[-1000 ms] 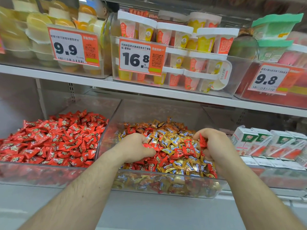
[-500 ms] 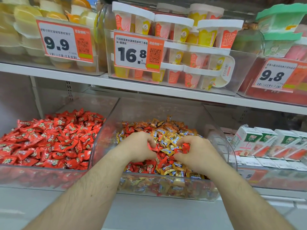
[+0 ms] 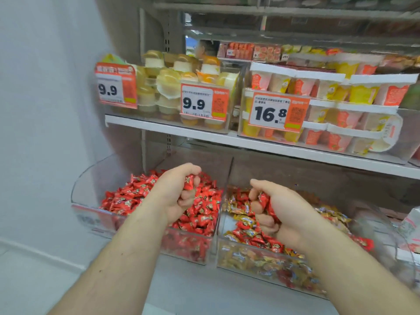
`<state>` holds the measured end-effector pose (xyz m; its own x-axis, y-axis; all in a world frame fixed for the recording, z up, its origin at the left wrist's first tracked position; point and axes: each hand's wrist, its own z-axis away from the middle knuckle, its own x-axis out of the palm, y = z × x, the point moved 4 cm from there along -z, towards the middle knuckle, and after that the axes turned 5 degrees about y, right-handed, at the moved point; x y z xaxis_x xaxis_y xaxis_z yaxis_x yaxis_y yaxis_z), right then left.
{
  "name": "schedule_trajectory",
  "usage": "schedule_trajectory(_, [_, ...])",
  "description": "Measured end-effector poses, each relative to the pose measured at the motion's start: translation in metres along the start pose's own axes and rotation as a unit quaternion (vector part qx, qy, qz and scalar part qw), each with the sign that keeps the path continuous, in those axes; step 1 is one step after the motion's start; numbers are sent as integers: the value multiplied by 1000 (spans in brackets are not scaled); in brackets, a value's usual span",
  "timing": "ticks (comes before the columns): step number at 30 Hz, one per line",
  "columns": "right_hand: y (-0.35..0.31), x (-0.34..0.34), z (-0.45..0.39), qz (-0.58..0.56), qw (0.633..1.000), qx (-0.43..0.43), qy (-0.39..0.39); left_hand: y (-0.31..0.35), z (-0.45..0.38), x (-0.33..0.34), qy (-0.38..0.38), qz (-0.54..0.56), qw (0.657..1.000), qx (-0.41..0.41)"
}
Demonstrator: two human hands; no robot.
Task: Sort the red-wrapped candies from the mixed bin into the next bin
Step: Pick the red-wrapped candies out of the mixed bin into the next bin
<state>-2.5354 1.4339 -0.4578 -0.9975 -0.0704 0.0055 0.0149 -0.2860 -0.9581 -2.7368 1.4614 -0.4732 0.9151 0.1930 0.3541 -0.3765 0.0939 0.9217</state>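
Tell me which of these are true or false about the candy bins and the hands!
1. The left hand is over the all-red bin. True.
2. The right hand holds nothing. False: it grips red-wrapped candies.
3. The mixed bin holds only gold candies. False: red ones lie among the gold.
4. The price tag above the mixed bin reads 16.8. True.
5. The left hand holds a yellow candy. False: it grips a red candy.
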Motion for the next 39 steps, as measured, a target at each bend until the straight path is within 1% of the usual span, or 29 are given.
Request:
schedule_trajectory(2, [-14,33,-4,62,998,-4,-20,0,-10,-32,81,-90,992,28])
schedule_trajectory(4, [-28,66,-13,119,992,-2,-42,-2,-17,-57,147,-190,969,61])
schedule_trajectory(5, [-34,81,-20,139,989,1,-51,-3,-19,-65,162,-230,957,74])
schedule_trajectory(7, [-39,108,-34,161,985,17,-64,-4,-21,-73,168,-290,938,93])
schedule_trajectory(10, [-37,132,-49,142,987,42,-61,-5,-22,-75,130,-355,918,114])
schedule_trajectory(14, [-29,132,-57,82,990,87,-80,-8,-27,-76,59,-387,914,106])
schedule_trajectory(17, [-24,118,-60,55,994,83,-54,-8,-25,-77,48,-398,909,112])
schedule_trajectory(19, [-23,108,-58,25,996,65,-46,-6,-22,-70,50,-405,901,145])
schedule_trajectory(21, [-25,91,-54,-26,999,31,-25,0,-16,-55,60,-405,890,203])
schedule_trajectory(23, [-31,69,-44,-86,996,-14,2,8,-8,-31,65,-391,875,276])
schedule_trajectory(26, [-35,30,-29,-132,989,-52,32,9,11,15,34,-378,855,354])
schedule_trajectory(29, [-30,-11,-19,-156,984,-59,58,-7,21,60,-25,-392,841,373])
schedule_trajectory(32, [-20,-54,-13,-152,980,-65,107,-34,18,93,-94,-433,832,334])
schedule_trajectory(34, [-15,-84,-10,-107,979,-85,151,-54,11,108,-130,-498,806,292])
schedule_trajectory(35, [-12,-98,-8,-54,978,-100,172,-64,6,114,-149,-533,788,271])
schedule_trajectory(36, [-8,-111,-7,23,975,-115,189,-73,3,120,-169,-562,770,251])
schedule_trajectory(37, [-2,-122,-7,115,964,-126,204,-82,0,125,-190,-585,754,231])
schedule_trajectory(39, [11,-138,-12,286,920,-143,227,-95,-6,135,-219,-626,723,195])
